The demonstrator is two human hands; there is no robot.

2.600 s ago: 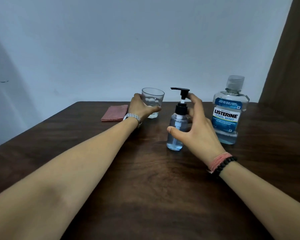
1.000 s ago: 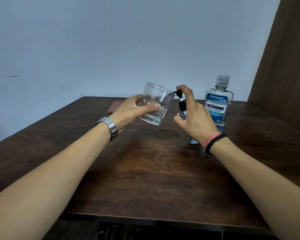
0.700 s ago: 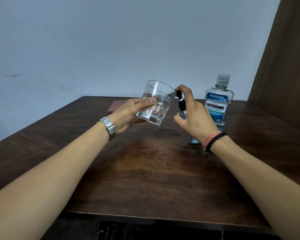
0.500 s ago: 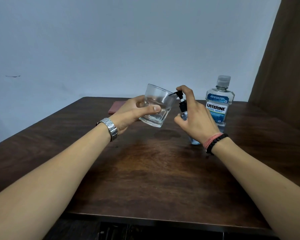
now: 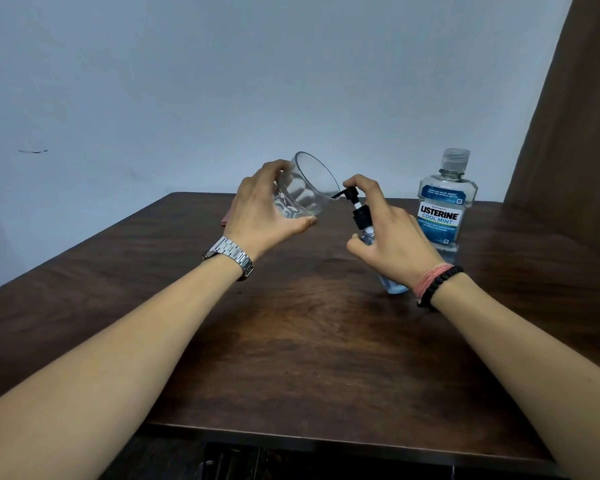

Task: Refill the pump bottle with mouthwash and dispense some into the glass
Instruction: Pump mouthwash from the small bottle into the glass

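My left hand (image 5: 262, 211) holds a clear glass (image 5: 307, 194) in the air, tilted with its mouth toward the right. The black nozzle of the small pump bottle (image 5: 359, 216) reaches into the glass's rim. My right hand (image 5: 390, 239) wraps around that bottle, forefinger on top of the pump head, and hides most of its body; its blue-tinted base (image 5: 392, 287) stands on the table. The capped Listerine mouthwash bottle (image 5: 445, 202) stands just behind my right hand.
A dark wooden table (image 5: 291, 341) carries everything, its front edge near the bottom of the view. A pink cloth (image 5: 227, 216) lies at the back, mostly behind my left hand. A brown curtain (image 5: 575, 133) hangs at the right.
My left hand lifted the glass off the table and brought it to the pump nozzle, then tipped it further on its side. My right hand stayed on the pump bottle.
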